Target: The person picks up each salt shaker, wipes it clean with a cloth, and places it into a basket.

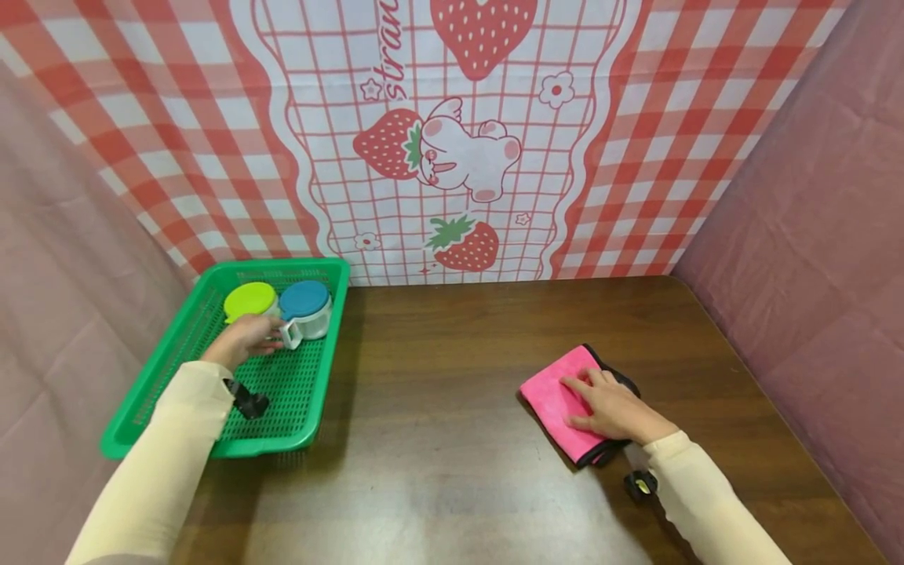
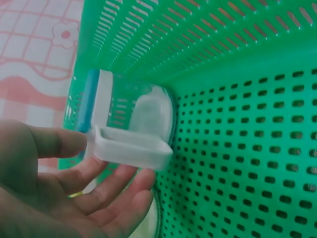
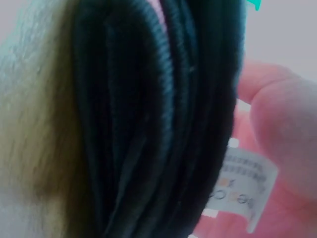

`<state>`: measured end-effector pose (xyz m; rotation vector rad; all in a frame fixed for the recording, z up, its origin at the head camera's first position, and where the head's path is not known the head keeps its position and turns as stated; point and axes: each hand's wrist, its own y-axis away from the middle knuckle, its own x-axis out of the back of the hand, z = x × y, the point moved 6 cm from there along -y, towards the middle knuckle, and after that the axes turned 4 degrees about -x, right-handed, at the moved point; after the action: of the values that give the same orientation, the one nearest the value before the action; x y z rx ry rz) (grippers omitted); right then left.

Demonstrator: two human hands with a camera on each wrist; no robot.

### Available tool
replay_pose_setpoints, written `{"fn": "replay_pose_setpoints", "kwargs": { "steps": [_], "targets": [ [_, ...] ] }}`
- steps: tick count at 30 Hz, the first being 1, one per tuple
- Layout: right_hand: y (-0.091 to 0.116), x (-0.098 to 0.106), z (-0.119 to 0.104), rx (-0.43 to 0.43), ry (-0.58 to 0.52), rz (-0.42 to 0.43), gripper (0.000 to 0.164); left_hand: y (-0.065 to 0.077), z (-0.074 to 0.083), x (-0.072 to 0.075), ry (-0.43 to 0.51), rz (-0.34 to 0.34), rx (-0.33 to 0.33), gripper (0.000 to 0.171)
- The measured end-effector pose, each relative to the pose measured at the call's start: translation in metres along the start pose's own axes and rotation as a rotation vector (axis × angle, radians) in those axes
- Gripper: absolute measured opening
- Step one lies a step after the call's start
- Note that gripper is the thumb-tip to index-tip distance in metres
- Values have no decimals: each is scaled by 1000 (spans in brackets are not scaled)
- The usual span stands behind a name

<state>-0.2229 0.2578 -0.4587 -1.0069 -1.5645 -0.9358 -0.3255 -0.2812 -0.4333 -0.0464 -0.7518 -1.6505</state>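
At the left, my left hand [image 1: 247, 339] reaches into a green basket [image 1: 282, 262]. Its thumb and fingers are spread loosely around the white handle [image 2: 133, 153] of a clear jar with a blue lid [image 1: 305, 299]; the thumb tip is right at the handle's lid end. Close by the same hand is a second jar with a lime-green lid [image 1: 250, 300], partly hidden by it. My right hand [image 1: 610, 404] rests with spread fingers on a folded pink cloth [image 1: 554, 388] with black edging. A white printed tag [image 3: 242, 188] sticks out from the cloth's dark folded edge.
The basket stands on a brown wooden table [image 1: 424, 377], near its left side. A red-and-white checked curtain [image 1: 621, 227] with strawberries hangs behind the table. Plain pinkish cloths hang at the left [image 1: 56, 314] and right [image 1: 798, 259].
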Motion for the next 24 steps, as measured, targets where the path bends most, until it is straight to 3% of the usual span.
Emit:
{"fn": "replay_pose_setpoints", "kwargs": {
  "steps": [7, 17, 24],
  "targets": [
    [2, 0, -1, -13, -23, -16, 67, 11, 18, -1, -61, 39, -31, 59],
    [-3, 9, 5, -71, -113, -12, 58, 32, 58, -9, -79, 60, -162, 58],
    [-6, 14, 6, -75, -124, 31, 53, 46, 73, -19, -103, 104, -245, 55]
  ]
}}
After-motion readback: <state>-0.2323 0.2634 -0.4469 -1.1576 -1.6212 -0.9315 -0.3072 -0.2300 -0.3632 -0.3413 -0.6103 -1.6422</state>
